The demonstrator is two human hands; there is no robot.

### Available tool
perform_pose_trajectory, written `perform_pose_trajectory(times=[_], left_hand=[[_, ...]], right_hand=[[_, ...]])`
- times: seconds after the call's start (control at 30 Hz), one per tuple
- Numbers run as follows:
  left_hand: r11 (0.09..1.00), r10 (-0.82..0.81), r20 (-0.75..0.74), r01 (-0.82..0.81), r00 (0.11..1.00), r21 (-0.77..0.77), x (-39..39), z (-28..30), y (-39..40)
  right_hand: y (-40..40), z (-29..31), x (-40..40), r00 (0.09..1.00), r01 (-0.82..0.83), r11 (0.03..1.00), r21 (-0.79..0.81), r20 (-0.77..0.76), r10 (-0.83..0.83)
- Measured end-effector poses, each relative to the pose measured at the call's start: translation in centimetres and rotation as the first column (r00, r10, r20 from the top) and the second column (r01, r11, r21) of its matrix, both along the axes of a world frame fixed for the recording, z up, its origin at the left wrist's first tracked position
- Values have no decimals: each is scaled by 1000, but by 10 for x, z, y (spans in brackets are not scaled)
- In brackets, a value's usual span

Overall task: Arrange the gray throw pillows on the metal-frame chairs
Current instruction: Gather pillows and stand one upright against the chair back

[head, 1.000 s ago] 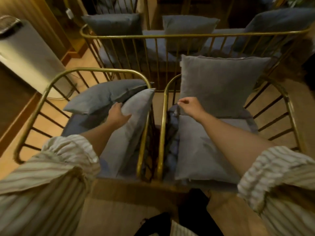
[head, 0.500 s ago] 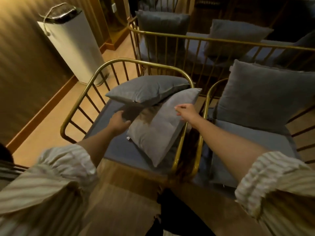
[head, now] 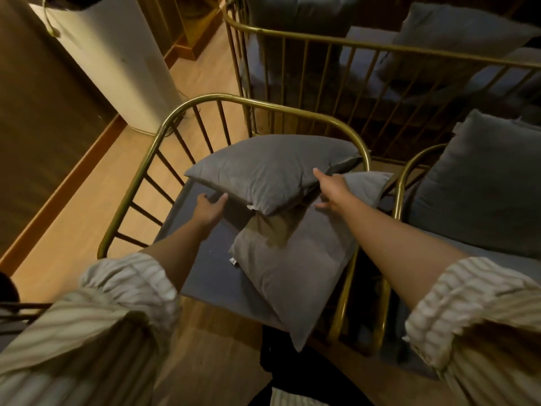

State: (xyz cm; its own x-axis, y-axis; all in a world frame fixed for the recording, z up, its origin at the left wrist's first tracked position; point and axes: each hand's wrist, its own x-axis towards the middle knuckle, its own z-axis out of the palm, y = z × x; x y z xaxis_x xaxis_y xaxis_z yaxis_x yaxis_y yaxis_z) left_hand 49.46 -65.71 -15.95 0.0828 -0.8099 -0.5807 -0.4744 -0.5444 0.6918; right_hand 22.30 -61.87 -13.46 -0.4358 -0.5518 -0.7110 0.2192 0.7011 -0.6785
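We are reaching both hands into the left chair, where two gray pillows are lying.

The upper pillow is lying across the back of the blue seat cushion, its far corner touching the brass rail; the lower pillow is leaning against the right side rail, one corner hanging past the seat's front edge. Our left hand is sliding open-fingered under the upper pillow's near edge, grip released. Our right hand is spreading over the seam where both pillows are meeting, fingers loose, clenching nothing. The seat's left half is lying bare, and wooden floor is opening to the left. A third pillow is standing upright in the neighbouring chair. The pillows are looking soft, matte, slightly creased.
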Motion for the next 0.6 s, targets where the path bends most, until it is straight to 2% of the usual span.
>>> perform_pose_trajectory(times=[0.1,0.23,0.4,0.5,0.6], left_hand=[[959,245,-127,-222,961,174,-10,-20,-34],[890,406,-258,-314,877,331,-18,-57,-72],[825,522,-359,-350,774,444,-34,-103,-108],[786,589,-336,-424,735,450,-34,-114,-124],[767,611,-337,-430,716,477,-23,-132,-137]], right_hand=[[-33,-11,-1,994,93,995,30,57,-95],[-69,-25,3,941,271,961,48,196,-275],[-91,-49,9,915,392,916,81,69,-398],[-100,-59,9,881,466,882,78,52,-470],[-101,-66,10,883,468,881,70,4,-469]])
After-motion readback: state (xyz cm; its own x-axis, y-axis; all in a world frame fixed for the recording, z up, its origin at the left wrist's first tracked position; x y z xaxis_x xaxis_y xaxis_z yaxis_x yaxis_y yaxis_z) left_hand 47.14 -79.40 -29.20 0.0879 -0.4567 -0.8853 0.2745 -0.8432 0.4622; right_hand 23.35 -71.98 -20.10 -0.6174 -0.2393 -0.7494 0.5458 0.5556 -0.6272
